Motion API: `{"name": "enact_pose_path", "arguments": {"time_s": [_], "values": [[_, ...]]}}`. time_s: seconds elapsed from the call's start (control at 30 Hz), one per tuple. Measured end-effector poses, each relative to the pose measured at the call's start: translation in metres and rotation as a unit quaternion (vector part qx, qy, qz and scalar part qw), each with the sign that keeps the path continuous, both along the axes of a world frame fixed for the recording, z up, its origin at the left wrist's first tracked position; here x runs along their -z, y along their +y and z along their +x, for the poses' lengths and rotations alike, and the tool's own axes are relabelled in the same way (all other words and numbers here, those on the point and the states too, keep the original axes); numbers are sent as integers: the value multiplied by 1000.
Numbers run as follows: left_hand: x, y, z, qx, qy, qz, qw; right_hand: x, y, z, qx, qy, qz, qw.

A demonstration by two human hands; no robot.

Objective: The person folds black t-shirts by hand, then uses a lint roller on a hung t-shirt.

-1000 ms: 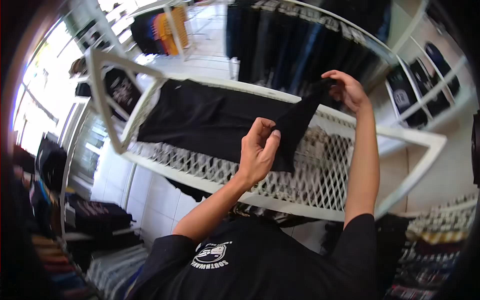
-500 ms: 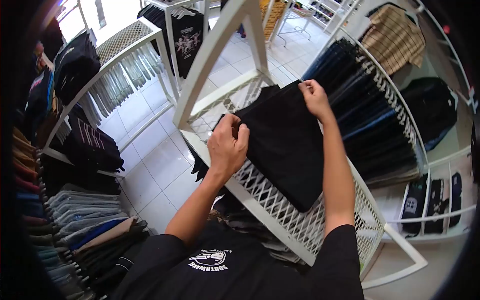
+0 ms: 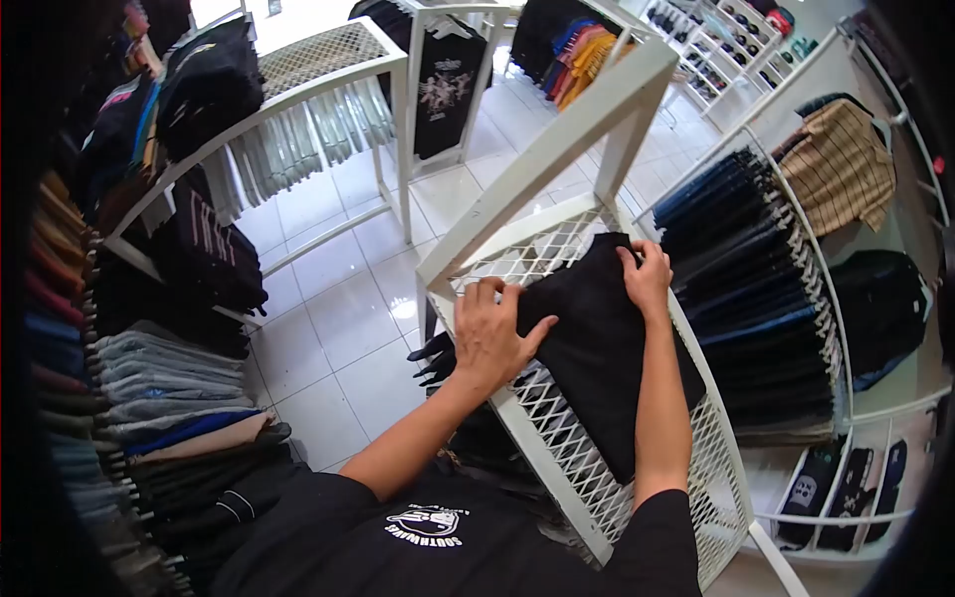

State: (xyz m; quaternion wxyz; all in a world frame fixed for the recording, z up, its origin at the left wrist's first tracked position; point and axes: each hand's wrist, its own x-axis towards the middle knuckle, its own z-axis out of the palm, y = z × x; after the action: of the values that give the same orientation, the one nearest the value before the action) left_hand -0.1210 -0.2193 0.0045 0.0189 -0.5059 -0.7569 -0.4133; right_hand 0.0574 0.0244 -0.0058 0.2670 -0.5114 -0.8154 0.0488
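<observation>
A folded black garment [image 3: 597,348] lies on the white mesh top of a metal rack [image 3: 554,422]; the folds hide whether it is a shirt or trousers. At its left edge is my left hand [image 3: 490,336], fingers apart and the thumb stretched over the cloth. My right hand [image 3: 650,282] has its thumb and fingers closed on the garment's far right edge. The near end of the cloth tapers to a corner beside my right forearm.
A white frame bar [image 3: 557,149] rises over the rack's far end. Dark jeans [image 3: 741,308] hang along the right, near a striped shirt [image 3: 841,164]. Folded grey clothes [image 3: 169,378] are on the left. Beyond the rack, a tiled floor [image 3: 343,328] separates it from another display stand [image 3: 328,65].
The view has shifted, so the rack appears lower and further right. The black garment lies flatter on the mesh. My left fingers have spread from a curled pose; my right hand stays at the far edge.
</observation>
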Motion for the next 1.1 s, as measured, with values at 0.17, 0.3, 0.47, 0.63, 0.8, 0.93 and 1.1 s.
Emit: {"name": "enact_pose_path", "arguments": {"time_s": [0.17, 0.3, 0.47, 0.63, 0.8, 0.93, 1.1], "values": [[3, -1, -6, 42, 25, 56, 997, -35, -24, 7, -108, 220, 4, 970], [-17, -13, -1, 97, -84, 63, 990, -81, -63, 30, -142, 281, 56, 948], [-81, -26, 10, 213, -222, 156, 938, -126, -82, 68, -145, 356, 149, 911], [-167, 29, -7, 278, -74, 178, 941, -202, -58, 110, -179, 315, 30, 932], [-249, 23, 21, 224, 83, 275, 931, -248, -84, 142, -286, 486, 72, 823], [-232, -49, 49, 201, 188, 324, 905, -235, -135, 191, -263, 384, 92, 880], [-85, -119, 76, 239, 205, 159, 936, -133, -201, 221, -248, 85, 28, 965]]}}
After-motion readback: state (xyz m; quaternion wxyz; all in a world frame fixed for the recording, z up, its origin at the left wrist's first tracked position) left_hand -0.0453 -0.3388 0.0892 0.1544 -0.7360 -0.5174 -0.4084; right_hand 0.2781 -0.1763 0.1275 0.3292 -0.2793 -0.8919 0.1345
